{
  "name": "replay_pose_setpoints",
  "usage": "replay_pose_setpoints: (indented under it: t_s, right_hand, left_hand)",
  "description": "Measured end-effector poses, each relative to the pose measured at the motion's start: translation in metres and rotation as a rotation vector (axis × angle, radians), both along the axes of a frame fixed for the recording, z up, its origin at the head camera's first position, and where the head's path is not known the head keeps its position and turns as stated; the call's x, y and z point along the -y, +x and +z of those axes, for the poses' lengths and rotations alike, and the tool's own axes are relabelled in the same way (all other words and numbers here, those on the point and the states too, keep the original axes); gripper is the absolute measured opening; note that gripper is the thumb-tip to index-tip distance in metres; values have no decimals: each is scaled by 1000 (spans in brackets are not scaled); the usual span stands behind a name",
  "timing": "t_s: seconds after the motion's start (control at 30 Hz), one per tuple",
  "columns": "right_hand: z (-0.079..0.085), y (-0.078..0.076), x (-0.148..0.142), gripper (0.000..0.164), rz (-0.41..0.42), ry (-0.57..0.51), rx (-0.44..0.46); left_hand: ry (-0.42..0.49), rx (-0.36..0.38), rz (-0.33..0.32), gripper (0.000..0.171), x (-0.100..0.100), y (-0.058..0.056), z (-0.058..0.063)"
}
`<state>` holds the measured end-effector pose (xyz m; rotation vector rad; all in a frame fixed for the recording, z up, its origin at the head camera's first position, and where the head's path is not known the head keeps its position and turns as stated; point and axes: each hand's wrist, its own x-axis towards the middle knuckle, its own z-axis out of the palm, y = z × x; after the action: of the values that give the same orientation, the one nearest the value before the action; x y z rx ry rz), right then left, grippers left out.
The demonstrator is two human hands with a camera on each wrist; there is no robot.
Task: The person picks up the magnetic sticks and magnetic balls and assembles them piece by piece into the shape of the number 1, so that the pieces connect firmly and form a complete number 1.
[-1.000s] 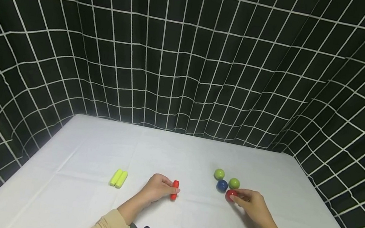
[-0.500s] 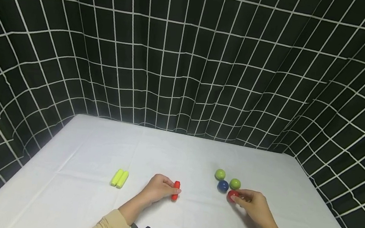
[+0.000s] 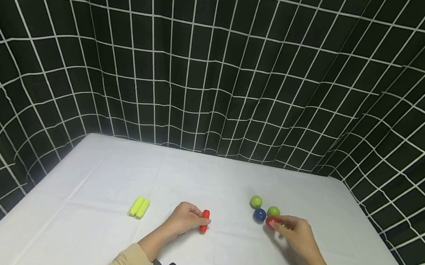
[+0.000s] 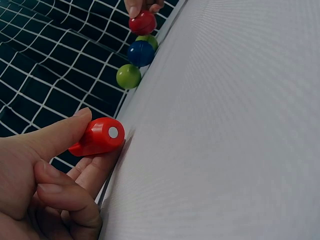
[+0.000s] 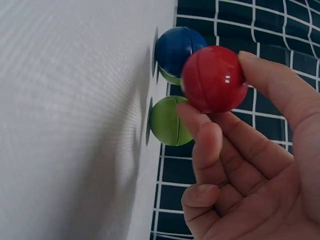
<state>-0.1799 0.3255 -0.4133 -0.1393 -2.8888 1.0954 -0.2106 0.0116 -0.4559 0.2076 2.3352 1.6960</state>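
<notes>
My left hand [image 3: 183, 219] pinches a short red rod [image 3: 203, 226] between thumb and fingers. The left wrist view shows a pale round disc on the end of that red rod [image 4: 100, 136]. With the thumb and fingertips of my right hand [image 3: 298, 236] I hold a glossy red ball [image 3: 271, 222]. In the right wrist view the red ball [image 5: 214, 79] hangs apart from the white cloth, in front of a blue ball [image 5: 176, 50] and a green ball [image 5: 170, 121]. Part of a second green ball shows behind the blue one.
Two yellow rods [image 3: 139, 207] lie side by side on the white-covered table [image 3: 112, 169], left of my left hand. One green ball [image 3: 256, 201] rests behind the blue ball [image 3: 260, 215]. Dark grid-patterned curtains [image 3: 205, 61] enclose the table's back and sides.
My right hand has raised the red ball a little and shifted slightly away from me, towards the nearer green ball. The left hand stays in place with the red rod.
</notes>
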Motion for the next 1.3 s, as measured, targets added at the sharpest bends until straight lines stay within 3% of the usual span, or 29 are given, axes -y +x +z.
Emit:
replay_pose_setpoints:
  t_s: [0.27,0.97,1.3]
  right_hand:
    - [9,-1,9,38,-1,-40,-22]
    - [21,-21,54,37,58,-117,-48]
    - [19,-31,73,33,152,-169,-72]
  left_hand:
    - [-10,3,1,29,0,0,-1]
    - [-11,3,4,29,0,0,-1]
    - [-22,12,13,29,0,2,2]
